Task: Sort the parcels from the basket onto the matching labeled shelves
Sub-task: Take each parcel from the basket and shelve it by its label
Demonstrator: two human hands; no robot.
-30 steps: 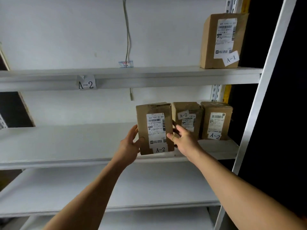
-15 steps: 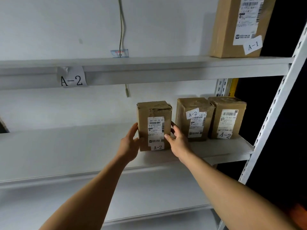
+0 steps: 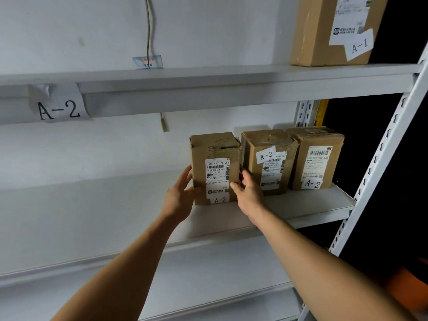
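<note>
A brown cardboard parcel (image 3: pixel 215 167) tagged A-2 stands upright on the white middle shelf (image 3: pixel 308 209). My left hand (image 3: pixel 180 193) lies against its left side with straight fingers. My right hand (image 3: pixel 247 191) touches its right side, thumb on the front face, fingers reaching into the gap beside the neighbouring parcel. Two more A-2 parcels (image 3: pixel 269 161) (image 3: pixel 316 158) stand to its right. A paper A-2 label (image 3: pixel 58 103) hangs on the edge of the shelf above.
A larger parcel marked A-1 (image 3: pixel 333 31) stands on the upper shelf (image 3: pixel 231 75) at the right. A perforated white upright (image 3: pixel 379 163) bounds the rack's right side. A cable (image 3: pixel 149 31) hangs down the wall. A lower shelf (image 3: pixel 208 279) runs under my arms.
The parcel went from held in front of the shelf edge to standing on the shelf beside the other two. My view has come closer and tilted.
</note>
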